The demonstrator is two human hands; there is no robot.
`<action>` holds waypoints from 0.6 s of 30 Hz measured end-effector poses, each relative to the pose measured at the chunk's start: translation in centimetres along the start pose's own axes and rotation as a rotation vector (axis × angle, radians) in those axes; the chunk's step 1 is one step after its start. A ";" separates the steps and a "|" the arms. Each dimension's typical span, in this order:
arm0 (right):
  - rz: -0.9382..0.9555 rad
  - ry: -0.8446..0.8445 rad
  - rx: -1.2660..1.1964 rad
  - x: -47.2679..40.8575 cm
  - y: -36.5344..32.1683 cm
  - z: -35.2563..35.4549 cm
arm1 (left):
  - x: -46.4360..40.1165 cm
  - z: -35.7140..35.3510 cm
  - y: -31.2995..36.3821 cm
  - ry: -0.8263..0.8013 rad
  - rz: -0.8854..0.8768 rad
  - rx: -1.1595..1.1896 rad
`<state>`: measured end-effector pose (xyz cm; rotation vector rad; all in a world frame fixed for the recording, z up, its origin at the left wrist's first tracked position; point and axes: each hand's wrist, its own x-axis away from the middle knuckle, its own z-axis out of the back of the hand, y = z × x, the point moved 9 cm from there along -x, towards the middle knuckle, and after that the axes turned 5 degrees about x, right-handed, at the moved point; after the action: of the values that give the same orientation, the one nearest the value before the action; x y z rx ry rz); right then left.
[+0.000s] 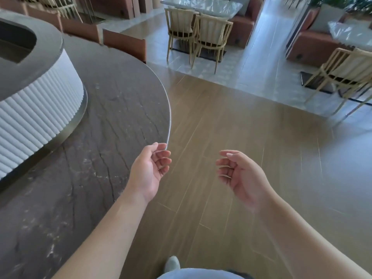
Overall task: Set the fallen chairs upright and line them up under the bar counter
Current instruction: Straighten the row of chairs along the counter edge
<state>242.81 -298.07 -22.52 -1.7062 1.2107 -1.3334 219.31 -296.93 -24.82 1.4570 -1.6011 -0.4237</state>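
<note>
two bare hands up front, palms up, fingers loose & curled, holding nothing; left hand sits at the rim of the dark round bar counter; right hand over the wood floor; farther off, 2 chairs stand upright at a table; 1 more chair on the right, blurry.

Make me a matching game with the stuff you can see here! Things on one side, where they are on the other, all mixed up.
Things:
1. bar counter
2. left hand
3. two wooden chairs
4. right hand

Places:
A. pushed up to a plastic-covered table, far back
B. empty, over the wood floor
C. curved dark stone, on the left
D. empty, at the counter's edge

Pairs: 1-C, 2-D, 3-A, 4-B
</note>
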 end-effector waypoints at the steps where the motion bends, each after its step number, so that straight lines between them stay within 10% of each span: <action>1: 0.004 0.006 -0.012 -1.2 -0.5 0.3 | -1.5 -0.9 0.0 -0.022 0.008 0.001; 18: -0.066 0.040 -0.125 -27.7 -11.7 15.2 | -24.8 -21.6 -5.4 -0.036 0.061 -0.195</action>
<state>258.98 -268.77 -26.23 -1.8287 1.2941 -1.3615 237.07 -268.79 -26.87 1.2566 -1.5809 -0.5575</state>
